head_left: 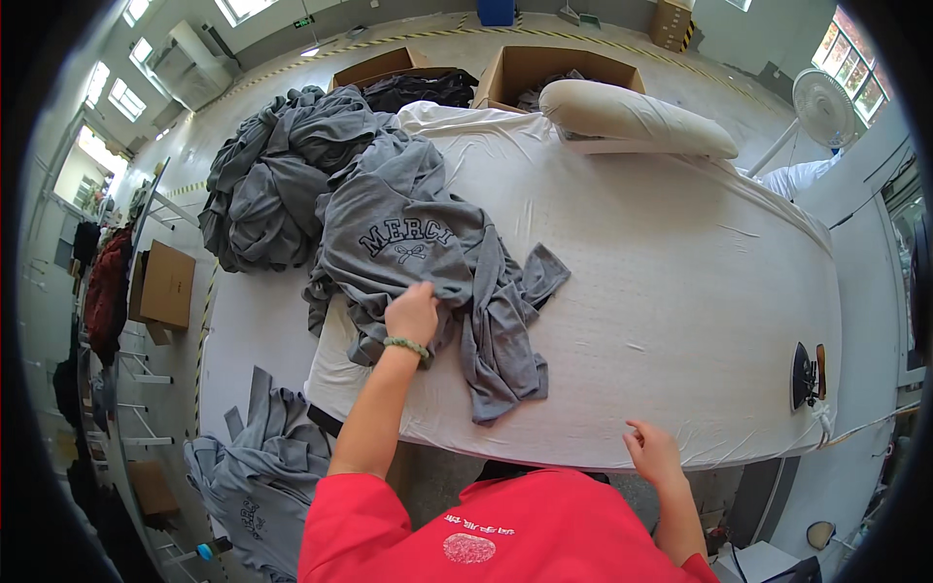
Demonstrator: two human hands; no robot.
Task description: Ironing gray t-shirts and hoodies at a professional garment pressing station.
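A grey hooded sweatshirt (362,255) with dark lettering and a small bow print on its chest lies rumpled on the left part of the white-covered ironing table (641,291). My left hand (413,313), a green band at its wrist, is closed on the cloth below the print. One sleeve (501,360) trails to the right of that hand, toward the table's near edge. My right hand (653,452) hovers over the near edge with nothing in it, its fingers loosely bent and apart. Behind the sweatshirt rises a heap of similar grey garments (262,185).
At the table's right end rests an iron (805,377) with its cord. A padded sleeve board (641,119) stands along the far edge, with open cardboard boxes (505,78) beyond. More grey garments (258,476) hang at lower left. A white fan (823,109) is at far right.
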